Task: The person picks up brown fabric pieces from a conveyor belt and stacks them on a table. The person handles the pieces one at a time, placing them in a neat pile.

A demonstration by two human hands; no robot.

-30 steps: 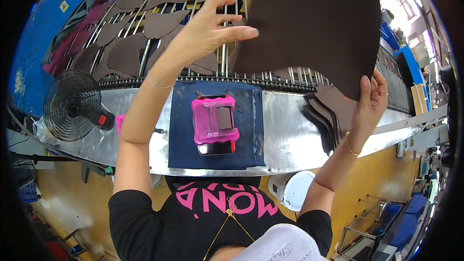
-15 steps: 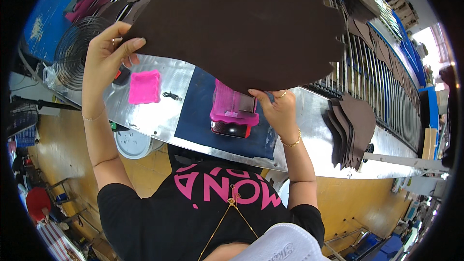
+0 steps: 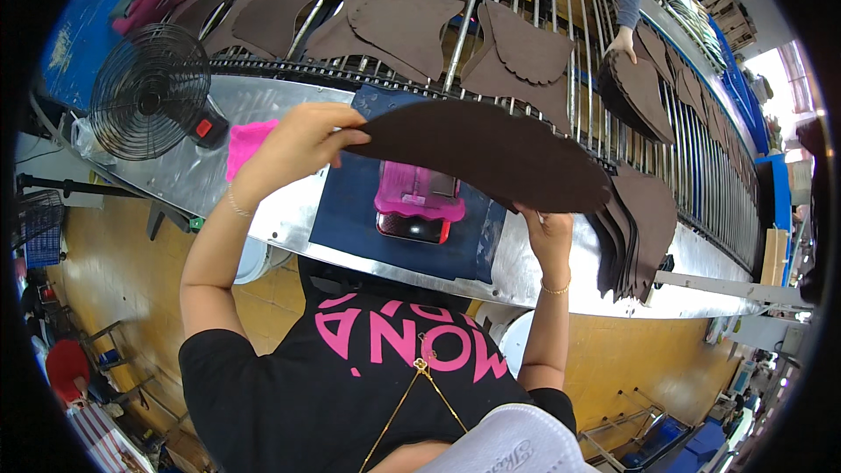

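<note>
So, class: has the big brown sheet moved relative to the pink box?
Yes. The brown sheet has dropped flatter, just above the pink box, held by both hands.

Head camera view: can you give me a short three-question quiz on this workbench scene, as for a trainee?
1. True or false: both hands hold the large dark brown piece.
2. What lies directly under that piece on the navy mat? A) a pink-framed block B) scissors C) a cup
3. On which side of the person does the black fan stand?

Key:
1. True: the left hand has a grip on one end, the right hand on the other.
2. A, the pink-framed block.
3. The person's left.
</note>
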